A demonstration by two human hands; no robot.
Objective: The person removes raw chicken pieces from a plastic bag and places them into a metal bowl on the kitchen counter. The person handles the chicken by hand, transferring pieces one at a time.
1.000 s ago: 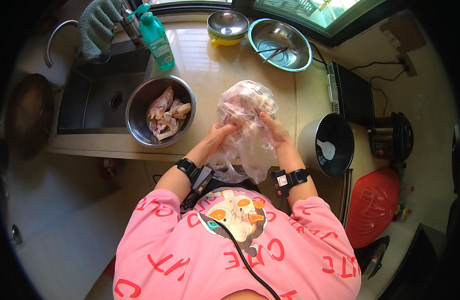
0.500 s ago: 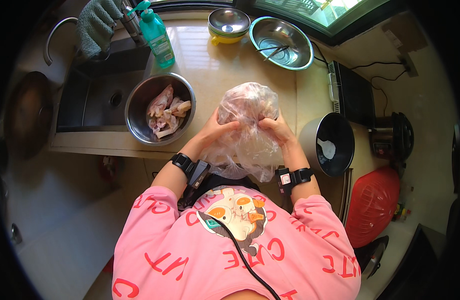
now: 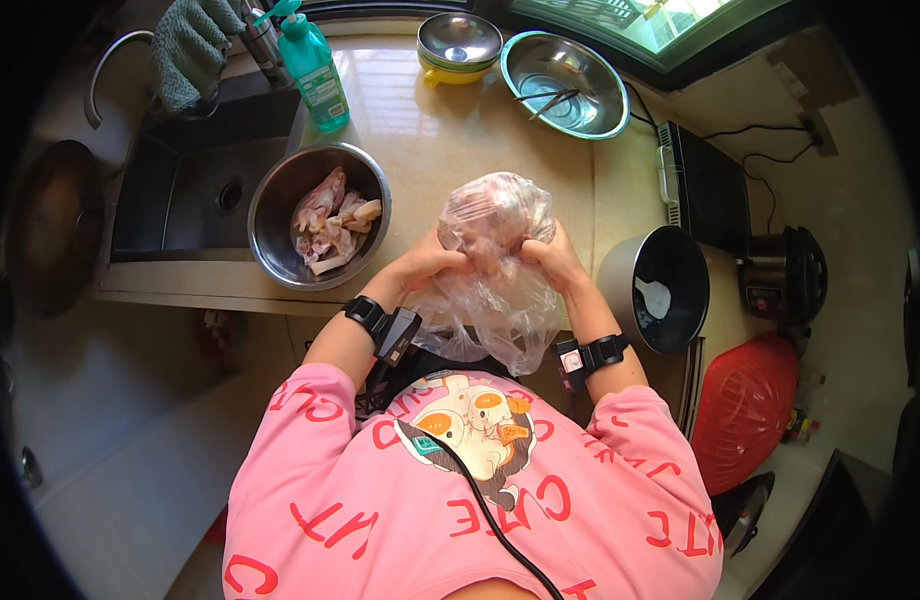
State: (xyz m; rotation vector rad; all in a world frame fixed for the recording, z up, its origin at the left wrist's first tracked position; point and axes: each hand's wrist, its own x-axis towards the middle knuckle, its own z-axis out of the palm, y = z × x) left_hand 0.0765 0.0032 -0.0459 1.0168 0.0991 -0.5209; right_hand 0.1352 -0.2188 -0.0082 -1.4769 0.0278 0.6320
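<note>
Between my two hands is a clear plastic bag (image 3: 496,222) with pinkish raw meat bunched in its far end. My left hand (image 3: 427,262) grips the bag's left side, thumb across the plastic. From the right, my right hand (image 3: 554,258) grips it too, with the thumb pressed on the film. The loose, crumpled part of the bag hangs down over the counter's front edge toward my shirt. To the left, a steel bowl (image 3: 268,244) holds several pieces of raw meat on the bone (image 3: 325,222). My fingers behind the bag are partly hidden.
Left of the bowl is a sink (image 3: 170,215); a green pump bottle (image 3: 323,90) stands beside it. Farther back are stacked bowls (image 3: 459,45) and a wide steel basin (image 3: 605,85) with dark utensils. A pot (image 3: 670,310) with a white spoon stands at right, near a red plastic cover (image 3: 745,410).
The meat-filled end of the bag has come slightly nearer and looks more tightly bunched. Both hands keep their hold on the plastic; the left thumb has shifted slightly.
</note>
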